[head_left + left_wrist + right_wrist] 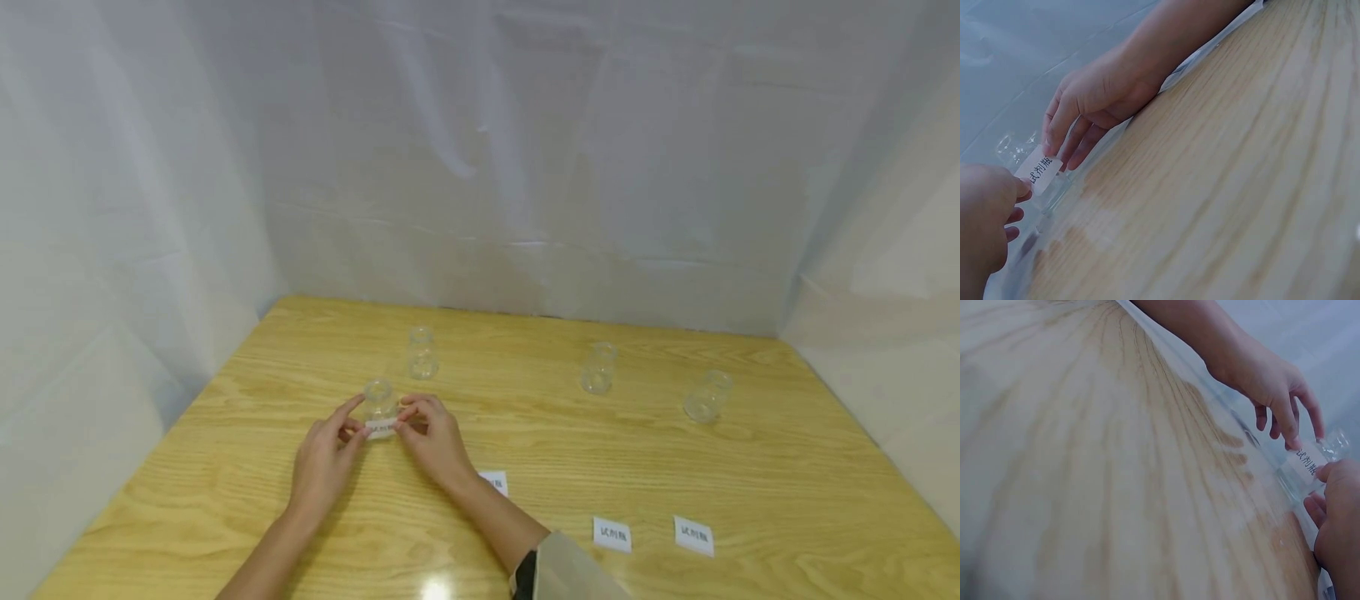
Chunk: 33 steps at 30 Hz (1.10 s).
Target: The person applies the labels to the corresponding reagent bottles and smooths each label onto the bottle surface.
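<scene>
A white paper label [381,428] with printed characters lies against the front of a small clear glass bottle [378,400] standing on the table. My left hand [325,460] pinches the label's left end, its index finger reaching up beside the bottle. At the other end, my right hand [435,442] pinches the label between thumb and fingers. In the left wrist view the label [1039,169] is stretched flat between both thumbs. The right wrist view shows the same label [1307,464] over the bottle's side, the neck [1337,441] poking out beyond it.
Three more clear glass bottles stand farther back: one behind the hands [423,357], one right of centre [598,370], one at far right [707,397]. Three labels lie nearer: one partly behind the right forearm [495,482], the others [612,534] [693,535] to its right. White sheeting [525,167] encloses the wooden table.
</scene>
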Available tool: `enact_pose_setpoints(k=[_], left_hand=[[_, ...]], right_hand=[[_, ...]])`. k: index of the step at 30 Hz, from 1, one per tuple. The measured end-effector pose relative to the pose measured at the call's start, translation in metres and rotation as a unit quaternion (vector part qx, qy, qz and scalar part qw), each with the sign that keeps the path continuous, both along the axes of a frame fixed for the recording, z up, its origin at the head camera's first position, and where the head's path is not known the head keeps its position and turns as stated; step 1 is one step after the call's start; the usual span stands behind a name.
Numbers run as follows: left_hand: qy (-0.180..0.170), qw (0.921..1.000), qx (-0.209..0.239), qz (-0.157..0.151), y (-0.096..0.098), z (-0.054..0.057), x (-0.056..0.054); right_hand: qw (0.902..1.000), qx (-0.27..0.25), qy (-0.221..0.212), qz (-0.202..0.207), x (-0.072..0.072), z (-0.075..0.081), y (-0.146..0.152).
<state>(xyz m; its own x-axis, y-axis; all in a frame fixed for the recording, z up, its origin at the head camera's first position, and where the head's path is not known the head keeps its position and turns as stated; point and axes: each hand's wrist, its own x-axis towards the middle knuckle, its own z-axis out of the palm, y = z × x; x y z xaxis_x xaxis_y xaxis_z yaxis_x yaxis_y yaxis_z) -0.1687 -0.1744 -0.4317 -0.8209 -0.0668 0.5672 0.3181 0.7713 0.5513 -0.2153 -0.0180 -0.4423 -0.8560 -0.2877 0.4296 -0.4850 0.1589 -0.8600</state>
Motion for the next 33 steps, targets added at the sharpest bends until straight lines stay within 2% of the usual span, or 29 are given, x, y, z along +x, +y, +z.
enact_pose_setpoints(k=[12, 22, 33], left_hand=[[0.007, 0.9999, -0.005, 0.006, -0.0003, -0.0008, 0.0003], [0.018, 0.9997, -0.007, 0.012, -0.0001, -0.0012, -0.0001], [0.024, 0.9996, 0.005, 0.015, 0.0014, 0.0016, -0.0009]], right_hand=[[1.0000, -0.003, -0.001, -0.006, 0.0015, 0.0034, -0.0016], [0.9992, -0.004, 0.024, -0.031, 0.0035, -0.0002, -0.0047], [0.9971, -0.003, 0.024, -0.072, 0.0083, 0.0023, -0.0098]])
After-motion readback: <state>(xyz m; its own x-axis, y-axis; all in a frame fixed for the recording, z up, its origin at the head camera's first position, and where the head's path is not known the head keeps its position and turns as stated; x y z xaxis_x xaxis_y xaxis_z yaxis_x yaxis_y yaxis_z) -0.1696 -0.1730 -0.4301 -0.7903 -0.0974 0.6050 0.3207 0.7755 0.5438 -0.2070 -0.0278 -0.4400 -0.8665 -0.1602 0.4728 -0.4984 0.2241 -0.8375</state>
